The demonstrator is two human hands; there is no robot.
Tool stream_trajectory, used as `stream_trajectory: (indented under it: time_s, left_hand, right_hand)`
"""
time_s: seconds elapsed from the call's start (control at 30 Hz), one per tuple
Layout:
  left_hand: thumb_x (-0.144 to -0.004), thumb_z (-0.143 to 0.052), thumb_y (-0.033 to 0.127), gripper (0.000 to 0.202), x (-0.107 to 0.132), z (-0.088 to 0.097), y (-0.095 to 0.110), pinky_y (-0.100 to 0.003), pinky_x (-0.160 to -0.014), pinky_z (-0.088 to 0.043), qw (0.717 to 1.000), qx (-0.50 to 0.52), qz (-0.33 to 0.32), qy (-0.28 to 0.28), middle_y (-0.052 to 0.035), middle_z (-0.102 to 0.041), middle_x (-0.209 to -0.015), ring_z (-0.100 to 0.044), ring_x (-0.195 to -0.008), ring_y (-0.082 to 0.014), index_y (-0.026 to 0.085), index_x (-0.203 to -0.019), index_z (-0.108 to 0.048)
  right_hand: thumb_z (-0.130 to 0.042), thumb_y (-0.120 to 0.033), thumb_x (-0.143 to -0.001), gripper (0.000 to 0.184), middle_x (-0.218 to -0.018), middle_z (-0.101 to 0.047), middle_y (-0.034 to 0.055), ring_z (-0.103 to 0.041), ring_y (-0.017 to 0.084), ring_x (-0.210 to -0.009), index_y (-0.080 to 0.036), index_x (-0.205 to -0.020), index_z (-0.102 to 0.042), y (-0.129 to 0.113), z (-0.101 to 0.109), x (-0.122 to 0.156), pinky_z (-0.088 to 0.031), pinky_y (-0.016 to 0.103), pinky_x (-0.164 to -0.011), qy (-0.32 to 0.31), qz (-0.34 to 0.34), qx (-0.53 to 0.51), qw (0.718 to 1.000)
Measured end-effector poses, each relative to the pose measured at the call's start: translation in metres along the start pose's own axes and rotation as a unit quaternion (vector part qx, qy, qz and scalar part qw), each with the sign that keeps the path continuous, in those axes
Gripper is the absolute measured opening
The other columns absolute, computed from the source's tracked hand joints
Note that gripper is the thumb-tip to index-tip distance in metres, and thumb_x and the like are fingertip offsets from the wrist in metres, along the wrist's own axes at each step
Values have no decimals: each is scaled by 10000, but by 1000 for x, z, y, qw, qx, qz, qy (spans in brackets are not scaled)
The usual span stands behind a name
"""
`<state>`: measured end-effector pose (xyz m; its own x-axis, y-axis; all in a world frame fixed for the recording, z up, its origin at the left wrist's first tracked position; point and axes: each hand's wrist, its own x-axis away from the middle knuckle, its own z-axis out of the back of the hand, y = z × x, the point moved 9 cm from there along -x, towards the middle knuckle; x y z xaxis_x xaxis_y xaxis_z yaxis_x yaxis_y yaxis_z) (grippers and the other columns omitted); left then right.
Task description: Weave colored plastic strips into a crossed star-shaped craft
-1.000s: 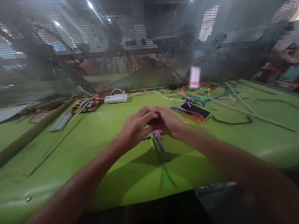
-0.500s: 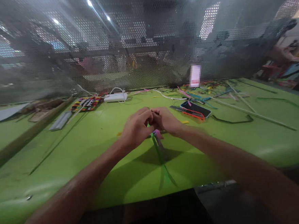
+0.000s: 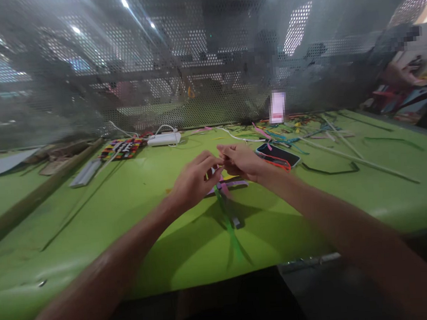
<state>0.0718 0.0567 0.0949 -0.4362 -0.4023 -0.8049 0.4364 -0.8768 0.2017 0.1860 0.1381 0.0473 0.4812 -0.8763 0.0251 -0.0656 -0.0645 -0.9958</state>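
Note:
Over the middle of the table, my left hand (image 3: 195, 180) curls its fingers and thumb around a small bundle of crossed coloured strips. From it a long green strip (image 3: 235, 244) trails toward the near edge. A purple strip (image 3: 239, 183) pokes out to the right, and a pink strip (image 3: 225, 191) shows under the fingers. My right hand (image 3: 242, 161) is closed in a pinch right beside the left fingertips. What sits between its fingers is too small and hidden to make out.
Right of my hands lies a phone (image 3: 279, 154) with a red cord on it. A white power strip (image 3: 163, 138), a patterned woven piece (image 3: 120, 149) and a wooden pole (image 3: 44, 194) are on the left. Loose strips (image 3: 288, 140) and thin sticks (image 3: 360, 160) spread over the right side.
My right hand has shifted slightly right and up, and its fingers have drawn apart from the left hand's. More of the purple strip now shows.

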Motion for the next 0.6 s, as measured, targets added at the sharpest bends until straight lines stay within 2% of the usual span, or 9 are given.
stream_trajectory:
  time_s: [0.13, 0.33, 0.4, 0.5, 0.6]
  left_hand:
    - [-1070, -631, 96, 130, 0, -1, 3, -227, -641, -555, 1000, -15, -15, -13, -44, -698, -1029, -652, -711, -102, 164, -1107, -735]
    - [-1072, -642, 92, 148, 0, 3, -1, -225, -664, -583, 1000, -11, -19, -8, -59, -678, -1131, -663, -754, -99, 179, -1147, -736]
    - [-1069, -648, 99, 146, 1, 3, -4, -223, -667, -599, 1000, -12, -15, -13, -68, -670, -1165, -674, -767, -98, 178, -1148, -742]
    - [-1070, -655, 120, 143, 1, 1, -7, -222, -649, -615, 1000, -19, -5, -24, -87, -661, -1222, -692, -787, -104, 177, -1160, -750]
    - [-1074, -654, 127, 147, 2, 1, -8, -228, -643, -630, 1000, -17, -3, -25, -105, -648, -1262, -701, -809, -113, 175, -1170, -754]
  right_hand:
    - [-603, -648, -1154, 617, -554, -264, -101, -145, 90, -463, -262, -721, -392, -6, -6, 5, -187, 215, -416, -12, 4, -6, 1000]
    - [-411, -405, -1241, 618, -567, -238, -80, -126, 97, -494, -237, -647, -379, -8, -1, 4, -181, 212, -433, -18, -10, -7, 1000]
    - [-449, -454, -1237, 615, -586, -259, -80, -142, 95, -510, -233, -666, -397, -7, 2, 2, -202, 205, -448, -38, -9, -8, 999]
    - [-613, -540, -1181, 569, -617, -288, -88, -180, 93, -529, -233, -733, -443, -7, 9, -2, -230, 191, -472, -55, 4, -11, 998]
    - [-714, -477, -1137, 492, -620, -355, -83, -227, 86, -537, -221, -772, -507, -4, 17, -6, -262, 180, -482, -59, 1, 3, 998]
